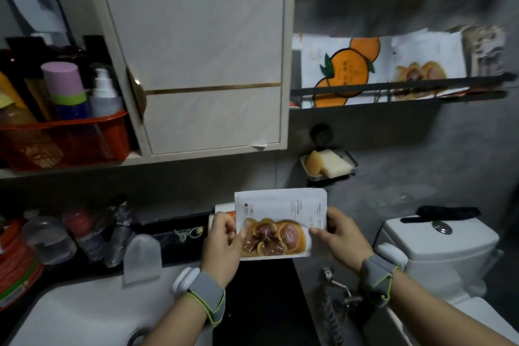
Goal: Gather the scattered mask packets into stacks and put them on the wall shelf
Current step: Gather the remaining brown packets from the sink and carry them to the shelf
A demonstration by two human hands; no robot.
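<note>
— Bathroom walls were dim and grey, and the wall shelf (398,86) hung up on the right, beside the pale cabinet (196,50). What did you have?

— Both hands were out below that shelf, over the dark gap between the sink (84,314) and the toilet (438,236). They held a stack of mask packets (280,222) between them, mushroom picture facing up.

— Grip?

— The left hand (222,247) pinched the stack's left edge, thumb on top, fingers curled under. The right hand (339,236) pinched the right edge the same way. An orange-edged packet (224,209) poked out behind the top one.

— And the shelf itself?

— It already had packets standing behind its black rail: one with oranges (342,67), one with mushrooms (424,70). Just below the shelf, soap (328,164) sat in a wall dish.
</note>
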